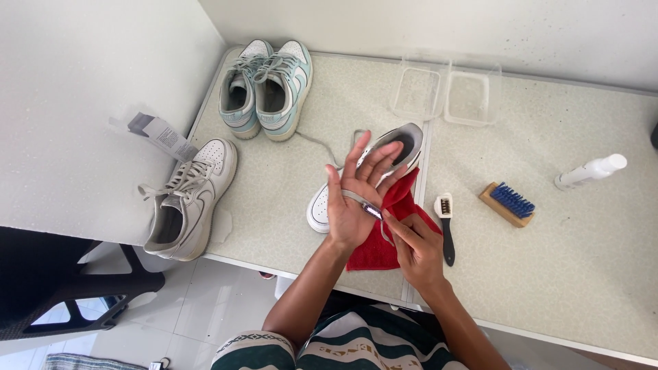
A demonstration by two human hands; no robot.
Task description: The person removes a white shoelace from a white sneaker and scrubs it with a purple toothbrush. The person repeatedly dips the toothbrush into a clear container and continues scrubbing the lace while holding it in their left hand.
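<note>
Evidently early: left hand spread open, shoelace wound across its palm; right hand pinches the lace end; unlaced shoe on red cloth; brushes untouched.

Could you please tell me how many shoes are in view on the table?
4: a pale-blue pair, left shoe and right shoe, at the far corner; a white shoe overhanging the left edge; one behind the hands.

The left hand is covering the white sneaker's middle, the red cloth is hiding its heel side, and a dark object is being cut off at the right edge.
</note>
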